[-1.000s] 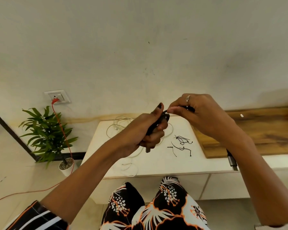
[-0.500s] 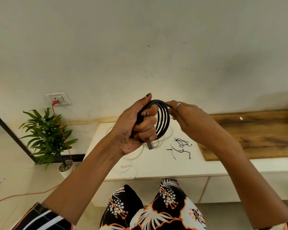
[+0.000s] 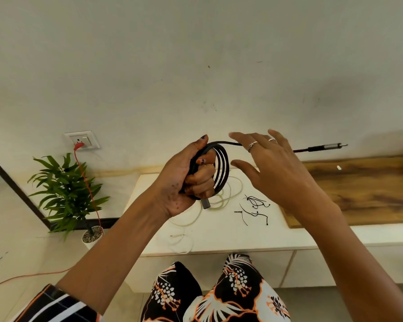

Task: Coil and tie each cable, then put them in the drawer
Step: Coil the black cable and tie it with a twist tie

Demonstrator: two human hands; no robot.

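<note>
No writing or brand can be read anywhere. The left hand has its fingers curled through the coiled black cable, thumb pressed on top, holding it upright above the white table. One plug hangs below the fist; the free end stretches right, behind the right hand, whose fingers are spread and grip nothing. Loose black ties and a white cable lie on the table. A potted plant stands far left.

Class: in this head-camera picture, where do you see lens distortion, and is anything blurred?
Head view: wide-angle lens bows the white cabinet edge and tilts the socket; light soft and even, no glare; the right hand is slightly smeared, the black cable in the left hand stays sharp.
</note>
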